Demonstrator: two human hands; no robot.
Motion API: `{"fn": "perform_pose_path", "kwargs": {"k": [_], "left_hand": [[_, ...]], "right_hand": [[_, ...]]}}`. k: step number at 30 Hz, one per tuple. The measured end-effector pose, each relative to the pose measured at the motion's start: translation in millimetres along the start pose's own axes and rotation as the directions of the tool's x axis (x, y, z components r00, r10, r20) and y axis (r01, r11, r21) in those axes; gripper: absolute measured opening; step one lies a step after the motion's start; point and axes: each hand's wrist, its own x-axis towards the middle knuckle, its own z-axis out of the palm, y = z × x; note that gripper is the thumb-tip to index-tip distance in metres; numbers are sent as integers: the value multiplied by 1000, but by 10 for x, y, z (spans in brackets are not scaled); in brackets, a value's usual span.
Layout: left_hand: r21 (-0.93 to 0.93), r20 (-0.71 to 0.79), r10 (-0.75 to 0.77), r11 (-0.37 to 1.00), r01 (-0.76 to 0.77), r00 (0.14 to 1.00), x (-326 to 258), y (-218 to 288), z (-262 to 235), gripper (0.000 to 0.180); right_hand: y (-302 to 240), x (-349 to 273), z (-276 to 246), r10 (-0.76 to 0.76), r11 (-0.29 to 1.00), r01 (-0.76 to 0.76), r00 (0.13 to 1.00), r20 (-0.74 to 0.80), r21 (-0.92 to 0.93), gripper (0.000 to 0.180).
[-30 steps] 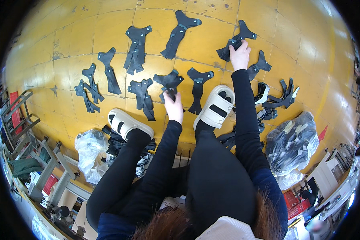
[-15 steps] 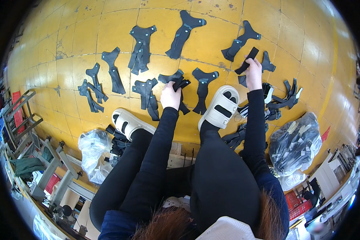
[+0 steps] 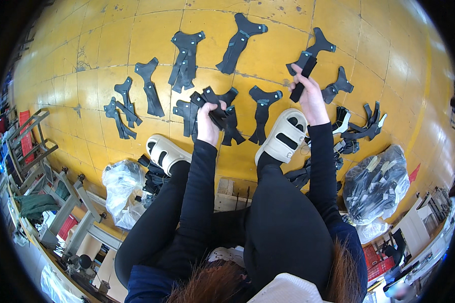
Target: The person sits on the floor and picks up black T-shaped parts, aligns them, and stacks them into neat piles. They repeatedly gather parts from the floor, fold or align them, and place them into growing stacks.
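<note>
Lifting away from the spot it reached for a second ago, the right hand now holds a black strip raised above the yellow floor; earlier it was stretched far out to the cut-out at the top right, and half a second ago it was drawing back with the strip. Its fingers are wrapped tight around the strip, which stands nearly upright, its top end overlapping the cut-out lying on the floor behind it. The left hand has also come up since the earlier frames, when it was down among the black pieces near the shoe. Its fingers are curled shut on a small bundle of black pieces held just above the pile on the floor. Both hands are apart from each other, with one flat black cut-out lying between them. The right cream sandal rests just below the right hand, the left cream sandal lower left. A clear bag of black parts sits to the right.
</note>
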Motion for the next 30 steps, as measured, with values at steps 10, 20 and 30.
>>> {"fn": "perform_pose_path", "kwargs": {"k": [10, 20, 30], "left_hand": [[130, 210, -185, 979, 160, 960, 13, -151, 659, 57], [261, 198, -215, 952, 160, 956, -92, -232, 745, 79], [987, -162, 708, 109, 120, 688, 86, -307, -958, 54]], "right_hand": [[428, -287, 714, 140, 969, -79, 956, 258, -232, 44], [460, -393, 648, 259, 955, -249, 965, 45, -162, 28], [471, -252, 280, 110, 989, -110, 994, 3, 96, 17]]}}
